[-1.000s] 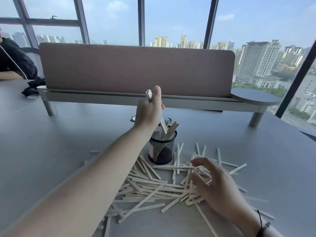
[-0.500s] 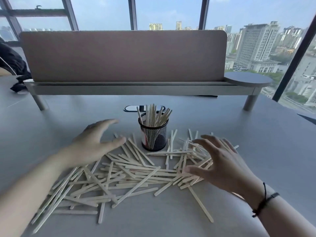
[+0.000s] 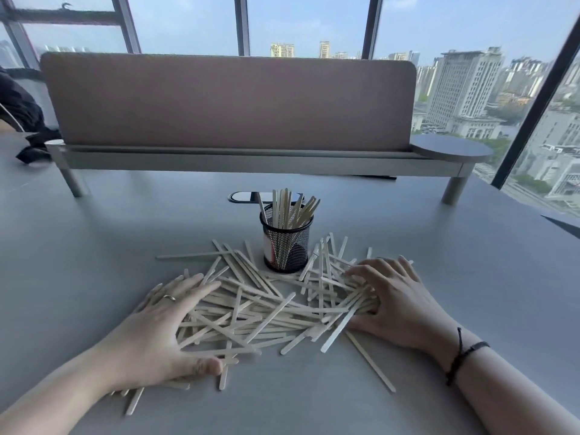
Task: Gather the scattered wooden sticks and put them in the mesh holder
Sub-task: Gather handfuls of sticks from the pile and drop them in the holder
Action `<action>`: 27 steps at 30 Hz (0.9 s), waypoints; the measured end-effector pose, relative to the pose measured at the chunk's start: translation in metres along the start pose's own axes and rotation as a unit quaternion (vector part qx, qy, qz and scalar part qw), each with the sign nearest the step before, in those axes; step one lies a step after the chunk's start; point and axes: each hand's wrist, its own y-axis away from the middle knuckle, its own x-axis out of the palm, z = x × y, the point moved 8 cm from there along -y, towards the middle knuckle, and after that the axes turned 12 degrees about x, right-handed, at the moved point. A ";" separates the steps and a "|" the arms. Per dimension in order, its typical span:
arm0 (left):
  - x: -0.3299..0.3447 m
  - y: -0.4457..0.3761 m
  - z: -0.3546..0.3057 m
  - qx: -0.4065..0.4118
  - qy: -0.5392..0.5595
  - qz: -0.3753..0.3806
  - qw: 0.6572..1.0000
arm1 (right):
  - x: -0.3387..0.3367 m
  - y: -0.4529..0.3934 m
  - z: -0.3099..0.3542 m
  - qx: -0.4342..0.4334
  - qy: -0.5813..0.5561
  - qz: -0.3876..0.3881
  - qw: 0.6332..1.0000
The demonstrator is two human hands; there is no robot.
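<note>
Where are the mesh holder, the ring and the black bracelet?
Mesh holder (image 3: 287,246): head view, front mesh wall.
Ring (image 3: 169,297): head view, band on left-hand finger.
Bracelet (image 3: 464,353): head view, cord across right wrist.

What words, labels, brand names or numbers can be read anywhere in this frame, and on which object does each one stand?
None can be read.
The mesh holder, wooden sticks, desk divider and table bear no print.
The dark oval object behind the holder shows no marking.
The buildings outside the window are too distant and blurred to tell any signs.
</note>
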 end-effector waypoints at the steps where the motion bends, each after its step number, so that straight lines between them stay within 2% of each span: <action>1: 0.001 -0.003 -0.005 0.004 0.001 -0.010 1.000 | -0.001 0.000 0.001 -0.007 -0.004 -0.010 1.000; 4: 0.004 -0.009 -0.022 0.017 -0.006 -0.031 0.999 | -0.002 0.000 0.008 -0.027 -0.017 -0.022 0.999; 12: 0.006 -0.036 -0.060 0.038 -0.039 -0.129 0.990 | 0.002 -0.005 0.029 -0.042 -0.055 0.015 0.997; 16: 0.004 -0.050 -0.073 0.035 -0.040 -0.149 0.987 | 0.003 -0.010 0.032 -0.057 -0.053 0.002 0.997; 23: -0.005 -0.060 -0.081 0.087 -0.045 -0.192 0.976 | 0.005 -0.018 0.036 -0.066 -0.044 -0.008 0.997; 27: -0.004 -0.060 -0.078 0.095 -0.008 -0.198 0.976 | 0.008 -0.024 0.039 -0.059 -0.038 -0.003 0.998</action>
